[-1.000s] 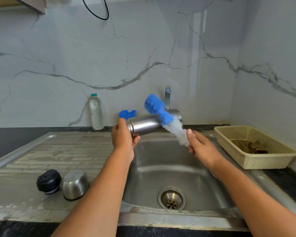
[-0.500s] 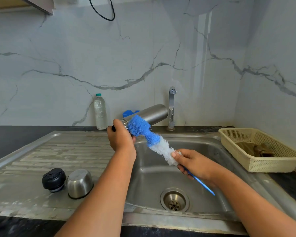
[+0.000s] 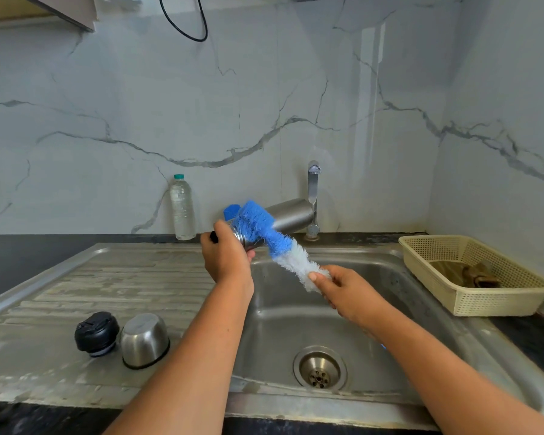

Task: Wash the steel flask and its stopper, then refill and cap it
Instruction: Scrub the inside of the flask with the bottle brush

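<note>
A: Head view. Any writing?
B: Marks on the stopper [image 3: 96, 332] top, too small to read.
A: Counts?
B: One steel flask [image 3: 291, 215], one black stopper, one steel cup [image 3: 145, 339] mouth-down just beside it, one bottle brush [image 3: 274, 240], one water bottle [image 3: 182, 208], one tap [image 3: 313, 196], one basket [image 3: 471, 296] at 3 o'clock.
A: Flask position, axis?
B: Held in the air over the sink [image 3: 296, 324], back edge. Long axis tilted: neck at 8 o'clock, base at 2 o'clock, near the tap.
A: Grips?
B: Left hand [image 3: 226, 255] wrapped round the neck end. Right hand [image 3: 346, 290] pinches the brush's white bristle end; blue bristles lie across the flask's neck.
A: Stopper, cup?
B: Draining board, 8 o'clock of frame.
</note>
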Demonstrator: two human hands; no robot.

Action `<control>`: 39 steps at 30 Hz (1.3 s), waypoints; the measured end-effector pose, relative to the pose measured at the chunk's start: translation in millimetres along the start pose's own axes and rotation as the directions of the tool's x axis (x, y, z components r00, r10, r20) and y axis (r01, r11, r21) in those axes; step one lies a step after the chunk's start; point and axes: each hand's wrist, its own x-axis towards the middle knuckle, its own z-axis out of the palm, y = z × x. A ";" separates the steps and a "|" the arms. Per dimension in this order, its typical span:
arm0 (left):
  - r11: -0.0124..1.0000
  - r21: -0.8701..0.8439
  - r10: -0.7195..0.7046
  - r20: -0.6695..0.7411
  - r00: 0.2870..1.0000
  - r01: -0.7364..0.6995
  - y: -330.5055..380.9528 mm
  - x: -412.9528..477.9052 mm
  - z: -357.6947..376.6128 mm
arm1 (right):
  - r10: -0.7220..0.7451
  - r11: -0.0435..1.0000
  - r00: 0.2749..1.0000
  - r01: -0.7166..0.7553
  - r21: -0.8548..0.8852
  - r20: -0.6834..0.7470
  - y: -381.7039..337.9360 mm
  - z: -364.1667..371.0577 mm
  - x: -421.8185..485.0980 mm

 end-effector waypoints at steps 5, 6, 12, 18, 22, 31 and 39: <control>1.000 -0.006 0.007 -0.010 1.000 -0.007 2.0 3.4 -0.2 | 0.000 0.999 1.000 -0.001 -0.035 -0.019 -0.6 -6.5 1.3; 1.000 -0.027 0.001 -0.027 1.000 -0.002 3.8 5.2 -2.0 | 0.011 1.000 1.000 -0.011 -0.023 0.002 2.5 -10.5 0.9; 1.000 -0.027 0.017 -0.010 1.000 -0.017 2.2 0.5 -0.8 | 0.024 0.999 0.998 -0.022 0.047 -0.052 11.3 -9.4 6.5; 0.999 -0.026 0.027 0.013 1.000 -0.027 3.2 0.6 -0.6 | 0.041 0.995 0.999 -0.043 0.093 0.029 7.8 -10.8 4.4; 0.999 -0.034 0.033 -0.026 0.999 -0.033 4.2 5.0 -4.1 | 0.067 0.996 0.997 -0.069 0.061 0.037 15.5 -18.7 4.6; 0.998 -0.052 0.028 0.024 0.999 -0.027 4.0 1.4 -1.5 | 0.088 0.993 0.996 -0.087 0.085 -0.004 14.0 -26.8 3.8; 0.996 -0.093 -0.002 0.079 0.997 0.010 0.9 -5.0 3.9 | 0.067 0.992 0.994 -0.057 0.108 -0.088 15.5 -20.4 10.5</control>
